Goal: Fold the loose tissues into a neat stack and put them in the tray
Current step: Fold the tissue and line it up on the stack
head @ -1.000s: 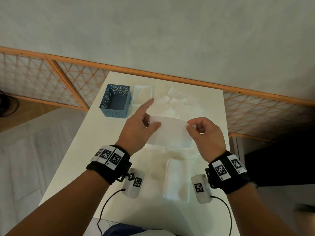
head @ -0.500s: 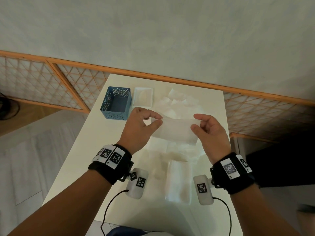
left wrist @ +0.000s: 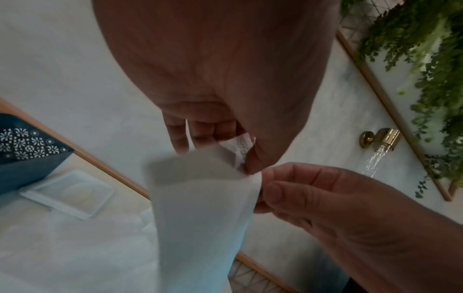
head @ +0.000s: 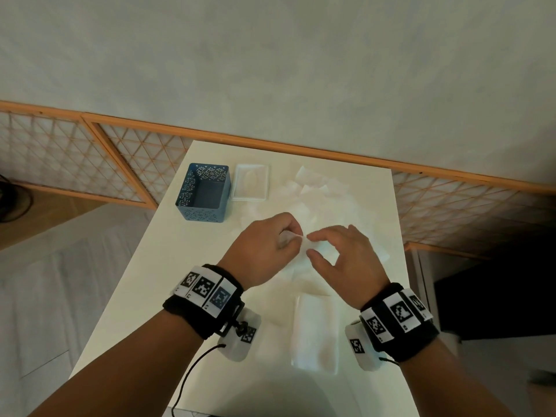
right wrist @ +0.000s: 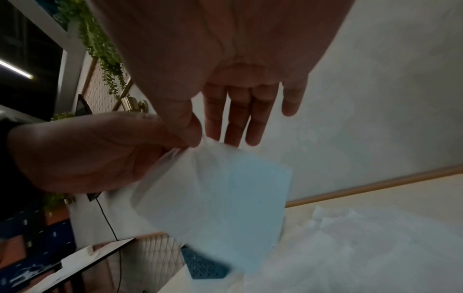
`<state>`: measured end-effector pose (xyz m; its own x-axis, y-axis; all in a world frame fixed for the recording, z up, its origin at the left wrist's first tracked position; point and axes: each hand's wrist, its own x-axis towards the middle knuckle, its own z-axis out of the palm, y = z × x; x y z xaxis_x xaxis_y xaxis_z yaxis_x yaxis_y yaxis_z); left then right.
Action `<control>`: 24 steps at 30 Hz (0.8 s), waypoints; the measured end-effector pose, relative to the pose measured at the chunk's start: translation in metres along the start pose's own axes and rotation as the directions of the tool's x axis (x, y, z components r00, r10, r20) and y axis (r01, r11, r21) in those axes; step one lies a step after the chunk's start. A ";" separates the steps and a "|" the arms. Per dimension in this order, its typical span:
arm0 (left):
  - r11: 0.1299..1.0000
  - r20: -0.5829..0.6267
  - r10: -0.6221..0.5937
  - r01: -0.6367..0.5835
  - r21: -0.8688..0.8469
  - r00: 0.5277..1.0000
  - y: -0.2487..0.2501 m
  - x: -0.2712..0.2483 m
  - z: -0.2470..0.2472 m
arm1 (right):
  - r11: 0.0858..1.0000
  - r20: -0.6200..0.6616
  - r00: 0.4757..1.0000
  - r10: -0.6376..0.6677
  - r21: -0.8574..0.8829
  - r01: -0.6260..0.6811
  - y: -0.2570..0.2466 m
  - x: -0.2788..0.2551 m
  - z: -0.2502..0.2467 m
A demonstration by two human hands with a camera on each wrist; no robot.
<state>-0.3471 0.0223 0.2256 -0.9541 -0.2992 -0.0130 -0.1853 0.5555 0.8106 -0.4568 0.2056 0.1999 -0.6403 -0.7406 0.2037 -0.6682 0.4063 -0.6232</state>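
- Two hands met mid-frame: left hand (head: 264, 246) pinched one tissue (left wrist: 200, 208); right hand (head: 343, 254) pinched its corner too
- One blue basket (head: 204, 192) and one white tray (head: 251, 182) sat upper left
- One folded stack (head: 316, 332) lay below

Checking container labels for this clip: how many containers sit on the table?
2: a blue box at the far left of the table, and a white tray right beside it.
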 end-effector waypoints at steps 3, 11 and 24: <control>0.997 0.014 -0.029 0.030 -0.067 0.999 0.004 0.003 -0.001 | 0.999 -0.012 1.000 0.029 0.042 -0.029 -0.003 0.000 0.004; 0.986 0.096 0.007 0.010 -0.166 0.995 0.007 0.008 -0.011 | 0.905 0.056 0.981 0.183 0.381 -0.191 -0.013 0.002 -0.005; 0.988 0.018 -0.076 0.078 -0.133 0.997 -0.013 0.027 -0.013 | 0.710 0.210 0.913 0.349 0.577 -0.404 0.003 -0.016 -0.004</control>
<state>-0.3676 -0.0034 0.2221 -0.9413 -0.3265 -0.0855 -0.2262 0.4223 0.8778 -0.4501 0.2205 0.1979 -0.7384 -0.6471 -0.1900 0.0027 0.2789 -0.9603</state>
